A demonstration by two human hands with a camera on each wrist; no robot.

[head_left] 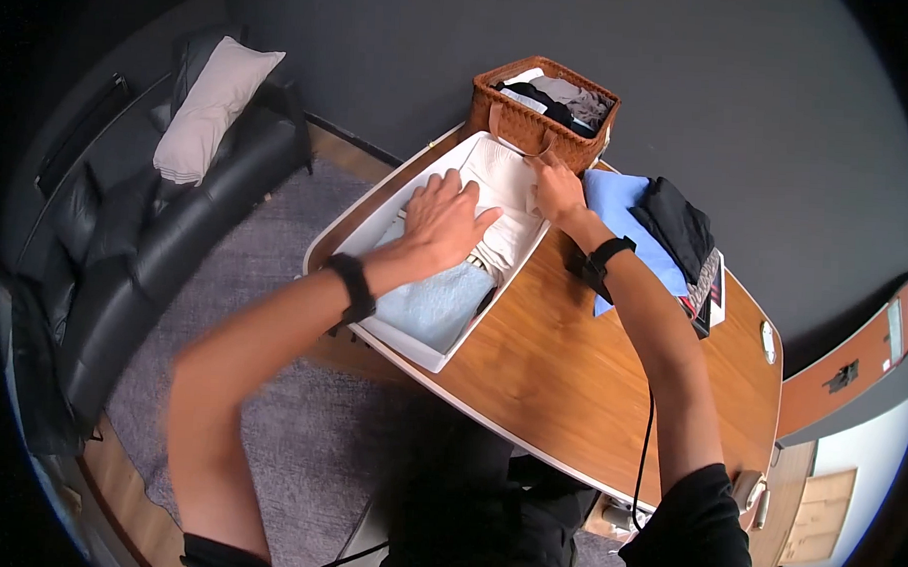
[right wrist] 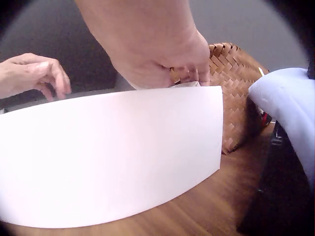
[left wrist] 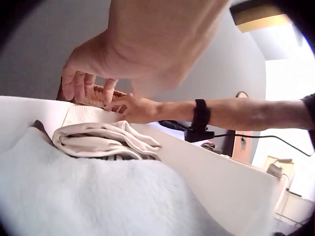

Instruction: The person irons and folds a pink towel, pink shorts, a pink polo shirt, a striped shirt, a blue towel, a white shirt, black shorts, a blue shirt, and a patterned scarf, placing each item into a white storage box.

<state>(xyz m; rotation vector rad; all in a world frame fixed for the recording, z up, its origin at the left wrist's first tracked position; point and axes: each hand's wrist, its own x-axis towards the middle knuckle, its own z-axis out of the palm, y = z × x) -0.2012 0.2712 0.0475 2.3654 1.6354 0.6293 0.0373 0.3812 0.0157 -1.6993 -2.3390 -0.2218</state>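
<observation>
A white box (head_left: 436, 361) (right wrist: 113, 157) holds a folded cream cloth (head_left: 502, 190) (left wrist: 93, 140) at its far end and a fluffy light blue cloth (head_left: 428, 305) (left wrist: 98, 196) at its near end. Over the middle of the box, my left hand (head_left: 438, 223) (left wrist: 142, 54) has its fingers spread and slightly bent, gripping nothing; the left wrist view shows it above the cloths. My right hand (head_left: 560, 192) (right wrist: 152, 44) is at the far right corner, its bent fingers pinching the cream cloth's edge. The box wall partly hides that contact in the right wrist view.
A woven basket (head_left: 485, 110) (right wrist: 234, 93) of clothes stands directly behind the box. Right of it lie a blue garment (head_left: 616, 214) and black clothes (head_left: 676, 226) on the wooden table (head_left: 532, 336). A black cable (head_left: 647, 440) hangs by the right arm; a sofa (head_left: 166, 233) is at left.
</observation>
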